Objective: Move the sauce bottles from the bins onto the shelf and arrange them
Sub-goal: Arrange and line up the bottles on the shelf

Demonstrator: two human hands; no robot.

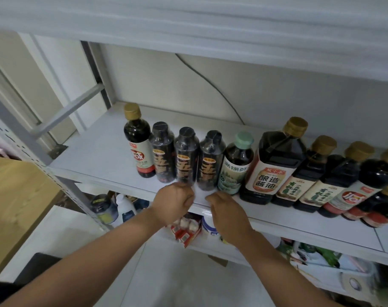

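- Sauce bottles of dark liquid stand upright in one row along the front edge of the white metal shelf [95,151], its left end bare.
- From the left: a slim dark bottle with a gold cap and red-and-white label [138,140], then three black shrink-wrapped bottles with gold lettering, the first [162,154], the middle one [186,156] and the third [210,160], packed side by side.
- Next stands a dark bottle with a pale green cap [237,165], then a large square-shouldered jug with a gold cap and cream label [275,165].
- Further right, gold-capped dark bottles with cream or red labels [303,171] run to the right edge of the view, partly overlapping.
- The left hand [174,201] is curled at the shelf's front edge, fingertips at the base of the middle black bottle; whether the grip actually closes on it cannot be told.
- The right hand [227,212] lies loosely open, palm down, on the front edge below the third black bottle, holding nothing.
- A lower shelf [233,247] carries blurred packets and containers.
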